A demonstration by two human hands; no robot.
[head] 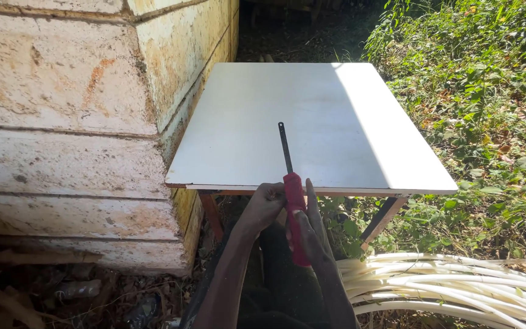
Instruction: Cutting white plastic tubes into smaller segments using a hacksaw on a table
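Note:
A thin dark saw blade [284,146] sticks out over the near edge of a white table [263,109]. Its lower end is wrapped in a red handle [295,213]. My right hand [313,231] holds the red handle from the right, with fingers and palm along it. My left hand [264,205] is curled against the handle's upper part, just below the table's front edge. Both forearms come up from the bottom of the view.
A weathered block wall [62,122] stands close on the left, touching the table's side. Several white plastic pipes [458,286] lie on the ground at the lower right. Green weeds [488,91] fill the right side. Dry debris lies at the wall's foot.

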